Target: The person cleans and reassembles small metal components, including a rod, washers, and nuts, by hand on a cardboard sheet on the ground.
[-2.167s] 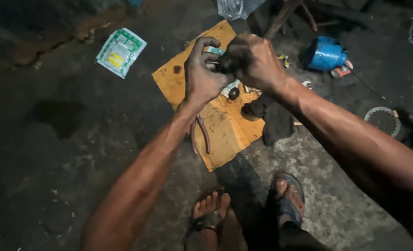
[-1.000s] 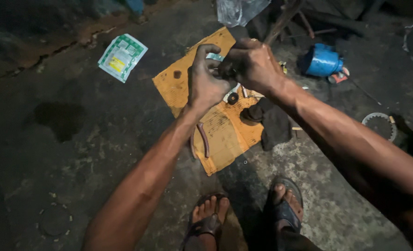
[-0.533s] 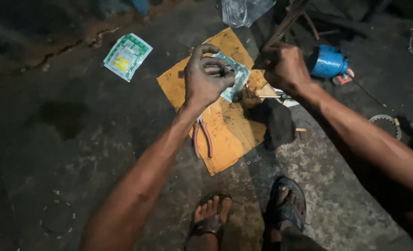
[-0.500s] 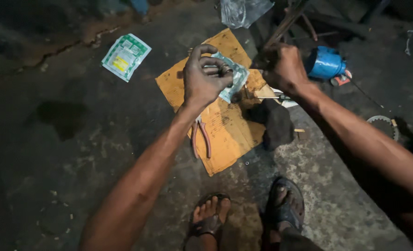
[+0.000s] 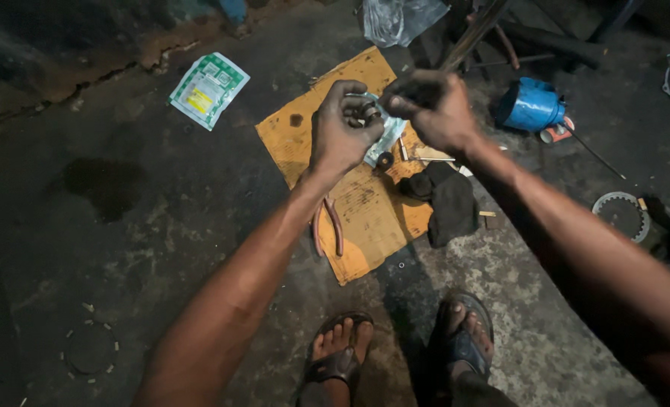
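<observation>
My left hand [image 5: 341, 134] is raised over a yellow cardboard sheet [image 5: 365, 211] and grips a small dark metal part [image 5: 368, 113] between thumb and fingers. My right hand [image 5: 434, 109] is close beside it, fingers pinched together at that part; I cannot tell what it holds. Below the hands a clear plastic packet [image 5: 386, 139] lies on the cardboard. Pliers with reddish handles [image 5: 327, 226] rest on the sheet's left side under my left forearm.
A green-and-white packet [image 5: 208, 89] lies on the dark floor at upper left. A blue can [image 5: 531, 107] lies on its side at upper right, a toothed ring [image 5: 620, 215] at right. A dark rag [image 5: 448, 200] covers the cardboard's right edge. My sandalled feet [image 5: 403, 354] are below.
My right hand reached away toward the blue can half a second ago and has come back against my left hand. My left hand stayed raised with the part.
</observation>
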